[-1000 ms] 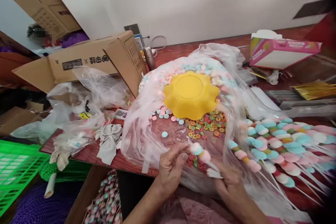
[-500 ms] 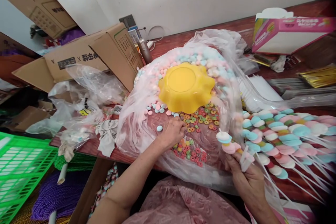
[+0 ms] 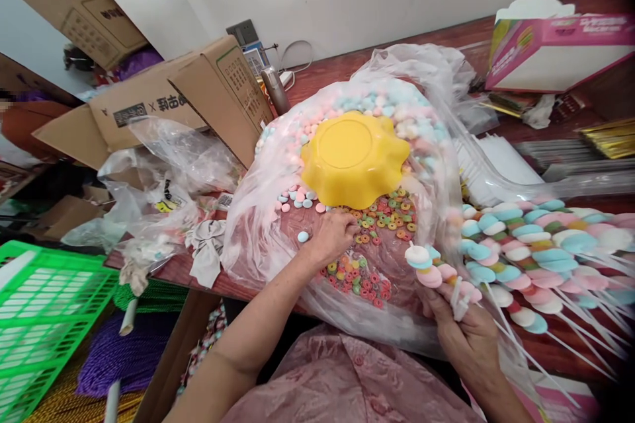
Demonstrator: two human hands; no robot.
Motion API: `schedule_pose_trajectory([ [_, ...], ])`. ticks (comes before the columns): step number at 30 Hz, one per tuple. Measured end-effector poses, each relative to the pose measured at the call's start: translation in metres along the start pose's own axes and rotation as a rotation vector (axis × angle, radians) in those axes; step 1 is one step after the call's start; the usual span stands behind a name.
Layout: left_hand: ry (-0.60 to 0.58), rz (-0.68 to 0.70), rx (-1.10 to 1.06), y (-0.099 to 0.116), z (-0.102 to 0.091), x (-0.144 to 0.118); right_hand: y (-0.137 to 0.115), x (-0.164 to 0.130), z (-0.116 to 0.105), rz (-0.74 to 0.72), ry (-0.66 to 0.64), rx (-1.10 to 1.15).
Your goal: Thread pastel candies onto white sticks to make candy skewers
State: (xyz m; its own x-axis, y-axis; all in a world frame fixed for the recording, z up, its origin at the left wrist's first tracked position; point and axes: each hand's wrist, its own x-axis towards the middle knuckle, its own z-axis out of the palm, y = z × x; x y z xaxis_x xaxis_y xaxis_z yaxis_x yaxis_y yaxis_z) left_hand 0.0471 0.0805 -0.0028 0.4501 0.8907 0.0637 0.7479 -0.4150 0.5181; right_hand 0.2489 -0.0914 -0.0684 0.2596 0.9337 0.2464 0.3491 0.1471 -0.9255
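The left hand reaches into the open clear plastic bag on the bench, its fingertips bent down among the small coloured ring candies — whether the grip has closed on one I cannot tell, since the fingers hide it. Just beyond the hand sits an upturned yellow scalloped bowl, resting on a heap of pink, blue and white candies inside the same bag. A few flat round tablets lie loose to the left of the hand.

The right hand holds a candy skewer by its white stick, the grip closed around it, with the stacked pink, white and blue pieces pointing up and to the left. The skewer sits at the near edge of the bag, just beside a row of finished skewers that lies fanned out on the bench to the right, sticks pointing toward the near right corner.

Cardboard boxes stand at the left of the bench, a pink carton at the far right, and a green plastic crate sits low on the left.
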Motion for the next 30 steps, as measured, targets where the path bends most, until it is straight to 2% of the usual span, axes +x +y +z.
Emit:
schedule_pose_trajectory([
  [5,0.012,0.132,0.178,0.010,0.005,-0.010,0.001,0.001,0.000,-0.037,-0.002,-0.016],
  [8,-0.002,0.102,0.218,0.016,0.009,-0.013,-0.003,0.003,0.000,-0.043,-0.016,-0.078],
  [10,0.011,0.075,0.153,0.018,0.011,-0.014,-0.006,0.005,-0.001,-0.054,-0.022,-0.117],
  [13,0.123,0.003,-0.171,0.018,0.010,-0.019,-0.011,0.006,-0.002,-0.075,-0.027,-0.149],
  [15,0.201,-0.079,-0.538,0.019,0.005,-0.026,-0.015,0.006,-0.003,-0.116,-0.047,-0.187],
  [18,0.254,-0.146,-1.010,0.025,-0.008,-0.044,-0.028,0.007,-0.004,-0.243,-0.116,-0.257],
  [21,0.313,-0.140,-1.189,0.032,-0.020,-0.065,-0.045,0.011,0.001,-0.367,-0.190,-0.286],
  [24,0.414,-0.088,-1.137,0.034,-0.026,-0.082,-0.059,0.015,0.009,-0.450,-0.243,-0.282],
  [27,0.537,0.018,-0.905,0.029,-0.028,-0.093,-0.063,0.014,0.018,-0.480,-0.281,-0.272],
  [30,0.590,0.116,-0.705,0.023,-0.031,-0.100,-0.062,0.010,0.025,-0.460,-0.285,-0.283],
])
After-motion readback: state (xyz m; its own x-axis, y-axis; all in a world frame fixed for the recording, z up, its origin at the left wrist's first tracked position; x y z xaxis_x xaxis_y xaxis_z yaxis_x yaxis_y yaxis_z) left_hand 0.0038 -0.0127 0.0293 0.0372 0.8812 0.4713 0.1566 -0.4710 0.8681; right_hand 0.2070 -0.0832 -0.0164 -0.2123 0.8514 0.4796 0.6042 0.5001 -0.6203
